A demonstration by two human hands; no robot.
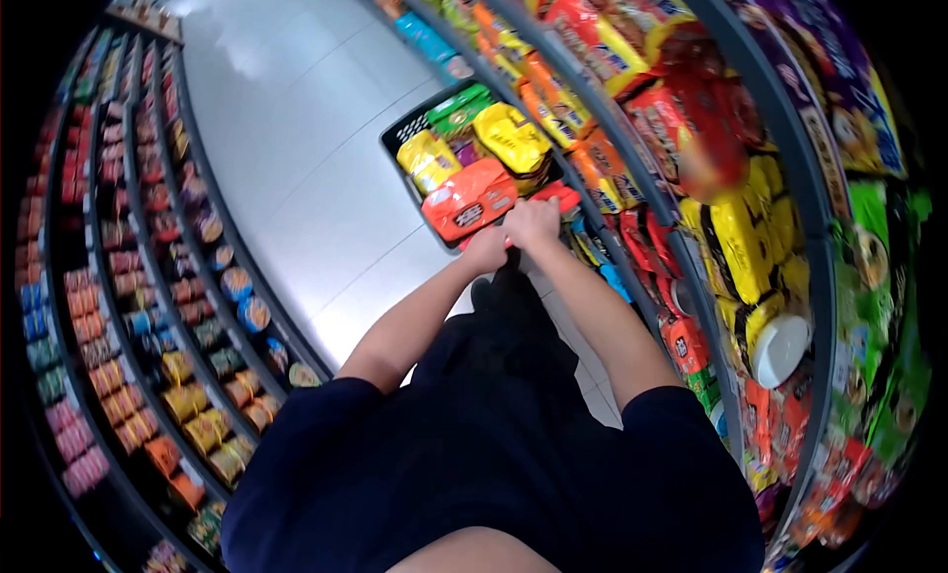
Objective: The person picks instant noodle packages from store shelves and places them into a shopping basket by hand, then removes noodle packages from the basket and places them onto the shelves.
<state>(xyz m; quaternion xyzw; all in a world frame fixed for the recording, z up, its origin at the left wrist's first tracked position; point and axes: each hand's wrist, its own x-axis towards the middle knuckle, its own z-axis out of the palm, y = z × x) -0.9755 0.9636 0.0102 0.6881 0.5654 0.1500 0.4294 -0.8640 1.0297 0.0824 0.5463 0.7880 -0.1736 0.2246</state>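
Both hands meet at the red handle (565, 195) of a black shopping basket (390, 144) in front of my legs. My left hand (487, 249) is closed on the handle, and my right hand (531, 224) is closed on it just to the right, almost touching. Inside the basket lie a red-orange snack bag (470, 200) nearest me, a yellow bag (427, 162) at the left, another yellow bag (512, 137) at the right and a green bag (460, 109) at the far end. My fingers partly hide the handle.
Shelves of bright snack bags (741, 252) rise close on my right, with a white round tub (782, 351) among them. Another shelf unit (207, 336) with many small packs runs along the left. Pale tiled floor (286, 109) stretches ahead between them.
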